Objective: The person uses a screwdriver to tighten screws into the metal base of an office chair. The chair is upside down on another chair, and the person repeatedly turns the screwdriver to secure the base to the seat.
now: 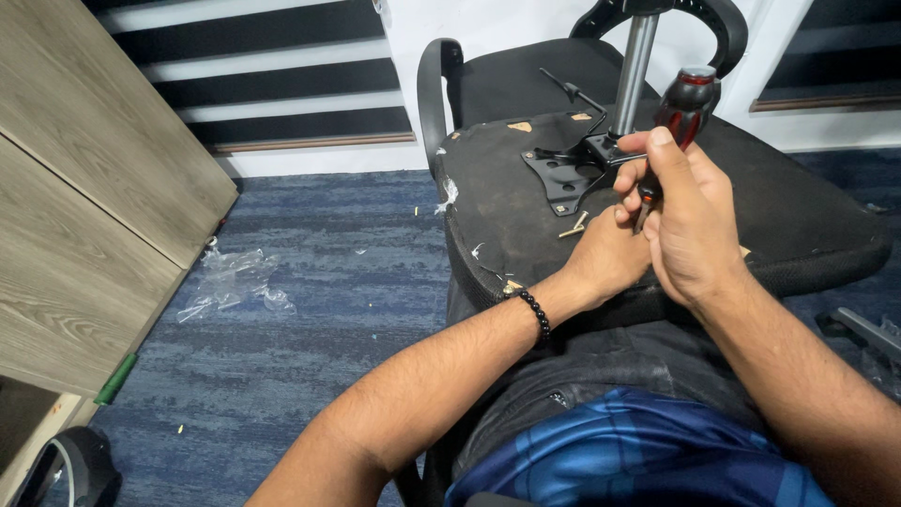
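An upturned black office chair seat [526, 225] lies in front of me, with a black metal base plate [563, 174] and a chrome gas cylinder [635, 70] standing up from it. My right hand [685, 221] is closed around a red-and-black screwdriver [683, 108], held tilted with its tip down near the plate's edge. My left hand [610, 258], with a black bead bracelet at the wrist, rests on the seat just below and partly behind the right hand; what its fingers touch is hidden. A brass-coloured screw [573, 225] lies on the seat beside it.
A wooden cabinet [84, 197] stands at the left. Crumpled clear plastic [230, 282] lies on the blue carpet [328, 272]. A black armrest [434, 80] rises at the seat's far left. Black chair parts [859, 329] lie at the right edge.
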